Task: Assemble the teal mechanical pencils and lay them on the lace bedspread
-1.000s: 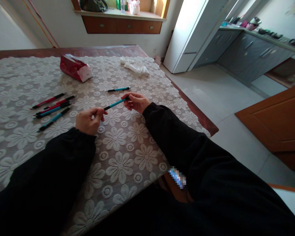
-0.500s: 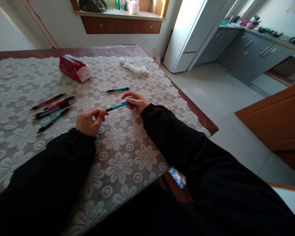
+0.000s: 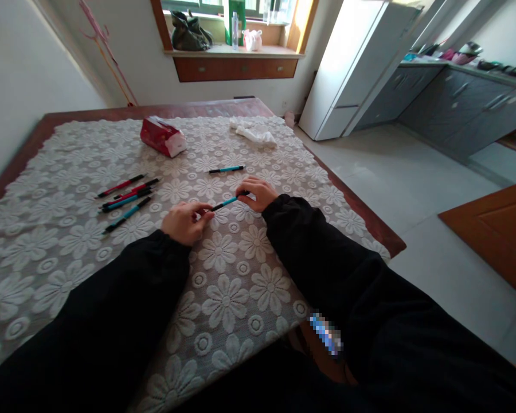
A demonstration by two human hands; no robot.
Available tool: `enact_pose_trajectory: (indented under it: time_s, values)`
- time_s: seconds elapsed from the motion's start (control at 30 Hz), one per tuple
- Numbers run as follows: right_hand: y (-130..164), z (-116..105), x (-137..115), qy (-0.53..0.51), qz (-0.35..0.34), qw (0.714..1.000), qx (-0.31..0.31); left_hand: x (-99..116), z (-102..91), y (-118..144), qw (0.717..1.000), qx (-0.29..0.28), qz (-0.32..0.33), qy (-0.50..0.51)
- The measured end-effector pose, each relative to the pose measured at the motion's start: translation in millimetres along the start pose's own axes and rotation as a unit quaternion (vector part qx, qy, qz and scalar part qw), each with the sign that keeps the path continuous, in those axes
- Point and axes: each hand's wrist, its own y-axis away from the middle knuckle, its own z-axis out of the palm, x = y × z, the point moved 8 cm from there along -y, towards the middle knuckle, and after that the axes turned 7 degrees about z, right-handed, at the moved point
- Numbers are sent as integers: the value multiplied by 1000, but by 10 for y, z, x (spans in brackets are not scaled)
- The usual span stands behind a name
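Note:
A blue and black pen (image 3: 226, 203) is stretched between my two hands, just over the lace tablecloth (image 3: 226, 301). My left hand (image 3: 186, 222) pinches its dark left end between thumb and fingertips. At the other end, my right hand (image 3: 258, 194) has its thumb and fingers closed round the black tip. A second blue and black pen (image 3: 226, 169) lies on the cloth beyond my hands. To the left rest several more pens: a red and black pen (image 3: 121, 186) at the back and a blue and black pen (image 3: 127, 215) nearest me.
A red tissue packet (image 3: 162, 137) stands toward the back of the table, with a crumpled white plastic bag (image 3: 255, 135) to its right. The table's wooden edge (image 3: 361, 212) runs along the right. Beyond are a white refrigerator (image 3: 339, 69) and a wooden door (image 3: 494, 229).
The camera view has shifted, so the table and everything on it appear farther right and lower. Both hands still hold the same pen; my right fingers sit more over its end.

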Motion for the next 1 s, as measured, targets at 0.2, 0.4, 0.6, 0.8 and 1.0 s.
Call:
enact_pose_trajectory:
  time_s: [0.2, 0.4, 0.6, 0.8, 1.0]
  values:
    - [10, -175, 364, 109, 111, 984, 88, 49, 28, -1, 1000, -15, 8, -13]
    - [-327, -88, 384, 164, 99, 979, 76, 101, 48, -1, 998, -29, 36, -30]
    - [-619, 44, 385, 171, 74, 980, 68, 99, 44, 10, 998, -30, 38, -26]
    - [-607, 61, 490, 157, 104, 979, 79, 141, 45, 24, 999, -26, 36, -17]
    - [-608, 53, 533, 153, 111, 978, 83, -124, -277, -80, 992, -54, -12, -114]
